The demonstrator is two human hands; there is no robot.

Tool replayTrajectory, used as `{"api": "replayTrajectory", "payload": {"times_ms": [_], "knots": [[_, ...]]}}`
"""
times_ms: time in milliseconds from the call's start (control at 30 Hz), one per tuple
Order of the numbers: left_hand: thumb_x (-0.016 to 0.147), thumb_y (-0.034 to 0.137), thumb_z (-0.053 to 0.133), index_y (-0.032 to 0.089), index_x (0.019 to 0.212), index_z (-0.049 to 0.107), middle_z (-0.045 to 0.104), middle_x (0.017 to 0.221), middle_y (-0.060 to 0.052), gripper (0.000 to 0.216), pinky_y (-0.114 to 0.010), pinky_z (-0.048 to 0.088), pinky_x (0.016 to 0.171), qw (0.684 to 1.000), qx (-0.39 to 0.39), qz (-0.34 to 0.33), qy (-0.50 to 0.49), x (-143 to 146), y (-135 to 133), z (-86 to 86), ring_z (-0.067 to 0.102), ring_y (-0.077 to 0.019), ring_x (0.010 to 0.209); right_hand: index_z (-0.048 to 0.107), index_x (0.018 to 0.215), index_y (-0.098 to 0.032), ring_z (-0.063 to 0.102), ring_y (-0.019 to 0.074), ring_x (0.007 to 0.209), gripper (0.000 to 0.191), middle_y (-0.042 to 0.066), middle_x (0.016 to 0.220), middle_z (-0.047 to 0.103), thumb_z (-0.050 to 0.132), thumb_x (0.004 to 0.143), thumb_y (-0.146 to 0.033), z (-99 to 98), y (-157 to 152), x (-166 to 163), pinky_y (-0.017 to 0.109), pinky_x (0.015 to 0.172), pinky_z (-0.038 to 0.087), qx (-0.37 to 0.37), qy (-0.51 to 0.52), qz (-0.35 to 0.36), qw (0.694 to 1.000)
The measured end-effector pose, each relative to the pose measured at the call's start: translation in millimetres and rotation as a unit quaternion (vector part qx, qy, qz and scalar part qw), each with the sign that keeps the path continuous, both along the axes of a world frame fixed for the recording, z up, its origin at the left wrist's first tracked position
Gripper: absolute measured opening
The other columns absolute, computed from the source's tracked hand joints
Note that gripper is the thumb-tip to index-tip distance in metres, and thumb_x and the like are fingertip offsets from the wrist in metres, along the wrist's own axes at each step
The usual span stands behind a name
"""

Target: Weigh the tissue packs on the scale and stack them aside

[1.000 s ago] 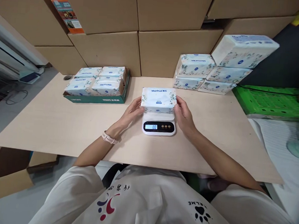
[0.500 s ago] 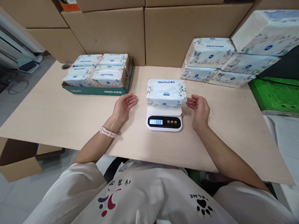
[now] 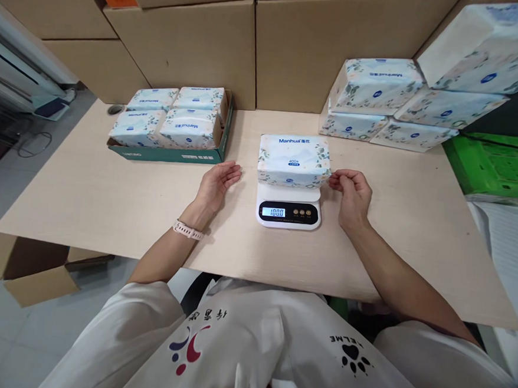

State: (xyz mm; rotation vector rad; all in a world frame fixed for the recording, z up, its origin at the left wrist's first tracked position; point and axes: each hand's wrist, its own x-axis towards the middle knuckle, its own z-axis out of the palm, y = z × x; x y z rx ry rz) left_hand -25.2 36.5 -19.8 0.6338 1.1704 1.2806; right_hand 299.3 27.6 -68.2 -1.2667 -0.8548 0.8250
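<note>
Half a second ago the display showed an unsettled figure; now it looks to read 100.0. The tissue pack sits on the white scale, near the middle of the frame, and we no longer have both hands against its sides. The left hand is well apart from it, its grip loosely spread and holding nothing. The right hand is curled in at the pack's right end; we cannot tell whether its fingertips meet or touch the wrapper. If they are off it, we judge the reading to be the pack's own. On the counter, four packs fill the green tray at left; more stand stacked at upper right.
</note>
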Motion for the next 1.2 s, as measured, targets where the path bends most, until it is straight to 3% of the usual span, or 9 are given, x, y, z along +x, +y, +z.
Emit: {"api": "replayTrajectory", "payload": {"times_ms": [467, 633, 800, 1000, 1200], "knots": [[0.081, 0.025, 0.072, 0.016, 0.095, 0.076, 0.080, 0.101, -0.009, 0.017, -0.040, 0.054, 0.114, 1.000, -0.004, -0.003, 0.003, 0.0, -1.4, 3.6, 0.076, -0.0194, 0.094, 0.066, 0.084, -0.024, 0.069, 0.0154, 0.080, 0.027, 0.000, 0.084, 0.070, 0.075, 0.086, -0.050, 1.8, -1.3, -0.1, 0.036, 0.083, 0.062, 0.002, -0.004, 0.003, 1.000], [0.081, 0.024, 0.072, 0.016, 0.095, 0.077, 0.081, 0.101, -0.009, 0.017, -0.040, 0.054, 0.115, 1.000, 0.002, -0.004, 0.002, 0.0, -1.8, 3.1, 0.076, -0.0196, 0.094, 0.069, 0.085, -0.024, 0.070, 0.0153, 0.081, 0.016, 0.001, 0.086, 0.073, 0.075, 0.084, -0.039, 2.2, -1.4, 0.6, 0.035, 0.082, 0.061, 0.008, 0.013, 0.002, 1.000], [0.081, 0.025, 0.073, 0.015, 0.097, 0.077, 0.080, 0.102, -0.011, 0.019, -0.041, 0.054, 0.116, 1.000, 0.003, -0.004, 0.005, 0.0, -1.8, 2.3, 0.077, -0.0209, 0.098, 0.068, 0.082, -0.024, 0.070, 0.0147, 0.079, 0.021, 0.000, 0.085, 0.074, 0.074, 0.086, -0.043, 1.9, -1.0, 1.3, 0.035, 0.082, 0.061, 0.002, 0.019, -0.006, 1.000], [0.081, 0.025, 0.073, 0.015, 0.096, 0.076, 0.080, 0.102, -0.011, 0.018, -0.041, 0.054, 0.117, 1.000, 0.005, -0.003, 0.003, 0.1, -1.4, 2.1, 0.077, -0.0211, 0.098, 0.070, 0.083, -0.025, 0.071, 0.0153, 0.080, 0.011, 0.000, 0.085, 0.077, 0.073, 0.082, -0.034, 2.0, -0.6, 2.1, 0.034, 0.081, 0.061, 0.009, 0.032, -0.006, 0.999], [0.079, 0.025, 0.074, 0.016, 0.095, 0.076, 0.080, 0.099, -0.009, 0.018, -0.040, 0.054, 0.115, 1.000, 0.003, -0.002, 0.001, 0.7, -1.0, 2.6, 0.076, -0.0193, 0.093, 0.067, 0.080, -0.023, 0.071, 0.0133, 0.078, 0.028, 0.001, 0.085, 0.075, 0.074, 0.089, -0.048, 4.4, -0.5, 1.0, 0.032, 0.081, 0.060, 0.004, 0.039, -0.014, 0.999]]}}
